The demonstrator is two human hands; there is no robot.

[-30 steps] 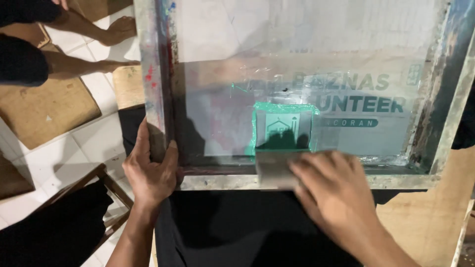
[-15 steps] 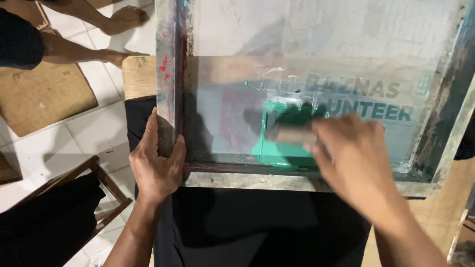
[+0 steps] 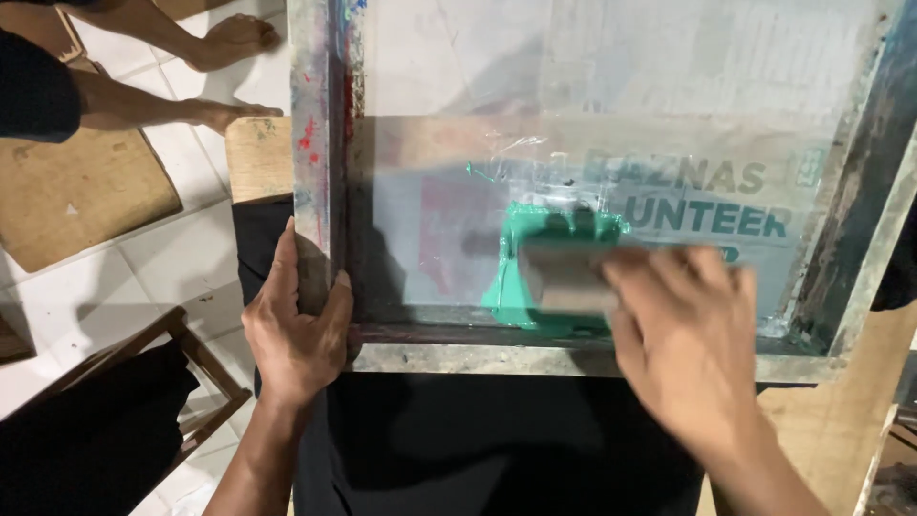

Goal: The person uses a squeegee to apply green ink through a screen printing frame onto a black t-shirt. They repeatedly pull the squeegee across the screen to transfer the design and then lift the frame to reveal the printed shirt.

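Firmly, my left hand (image 3: pixel 294 330) clamps the screen frame (image 3: pixel 310 143) while my blurred right hand (image 3: pixel 683 334) seemingly grips the squeegee (image 3: pixel 564 277); any slip could smear green ink (image 3: pixel 521 277).

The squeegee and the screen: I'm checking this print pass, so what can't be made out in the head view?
- Squeegee: its right part is hidden by the blurred right hand.
- Green ink: its extent under the squeegee is covered.
- Screen frame: top and right side are cut off by the picture edges.
- Black cloth: the printed area beneath the mesh is hidden.
- Left hand: fingertips wrap behind the frame.
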